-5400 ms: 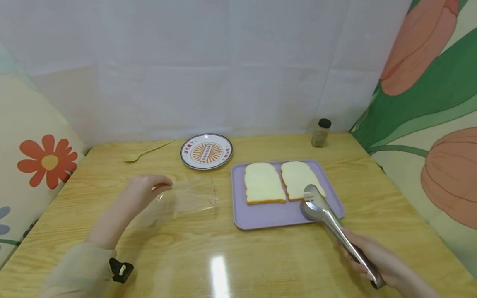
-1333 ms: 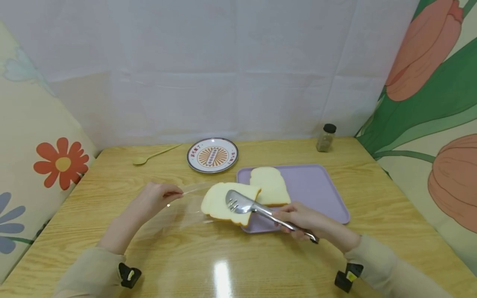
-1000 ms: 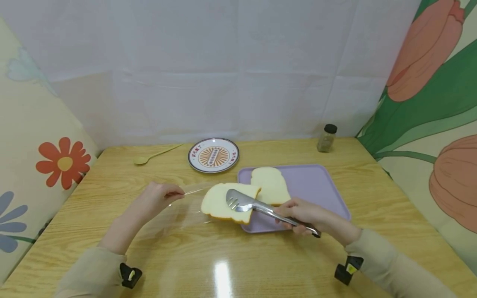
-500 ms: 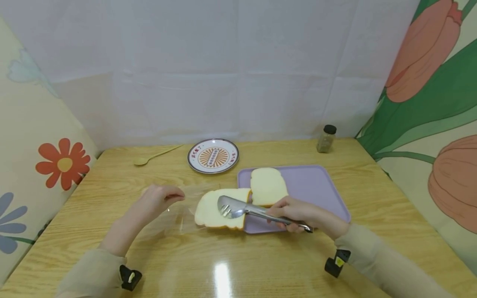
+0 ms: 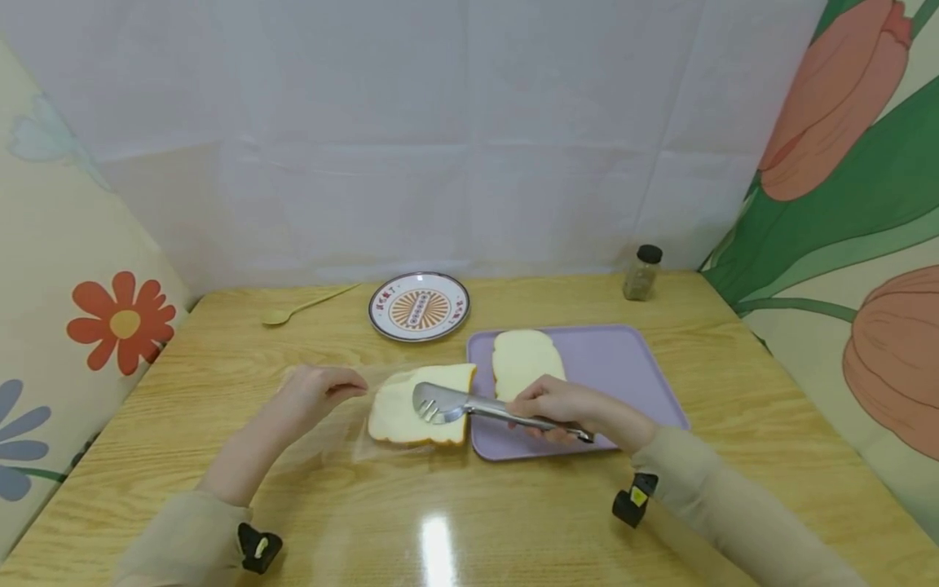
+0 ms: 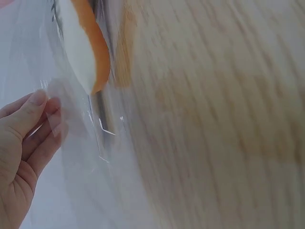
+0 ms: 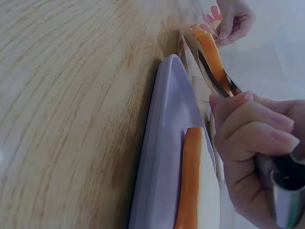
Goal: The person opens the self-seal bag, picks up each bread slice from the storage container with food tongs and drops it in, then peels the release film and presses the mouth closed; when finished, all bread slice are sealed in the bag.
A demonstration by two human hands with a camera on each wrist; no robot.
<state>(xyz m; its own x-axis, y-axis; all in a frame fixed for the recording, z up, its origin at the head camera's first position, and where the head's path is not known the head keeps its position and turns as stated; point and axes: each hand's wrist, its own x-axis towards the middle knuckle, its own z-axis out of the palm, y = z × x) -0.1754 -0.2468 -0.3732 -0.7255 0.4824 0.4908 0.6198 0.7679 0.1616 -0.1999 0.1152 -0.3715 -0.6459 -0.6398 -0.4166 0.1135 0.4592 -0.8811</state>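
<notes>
My right hand [image 5: 553,408] grips metal tongs [image 5: 484,408], whose ends clamp a slice of bread [image 5: 392,412]. That slice lies left of the purple tray, its left part inside a clear plastic bag [image 6: 95,162]. Thumb and fingertips of my left hand [image 5: 319,395] pinch the bag's edge, as the left wrist view [image 6: 28,138] shows. A second bread slice [image 5: 524,359] rests on the purple tray [image 5: 616,367], partly covered by my right hand in the head view. From the right wrist, the held slice [image 7: 209,47] appears raised above the table.
Behind the bag stands a white plate [image 5: 420,307] with an orange sunburst print. A yellow spoon [image 5: 293,313] lies to its left. At the back right is a small jar [image 5: 641,273] with a black lid. Painted walls border the wooden table [image 5: 352,522].
The tongs lifted the right-hand slice off the tray and carried it left to the bag. Over the last second it moved further left into the bag, while my left hand stayed nearly still.
</notes>
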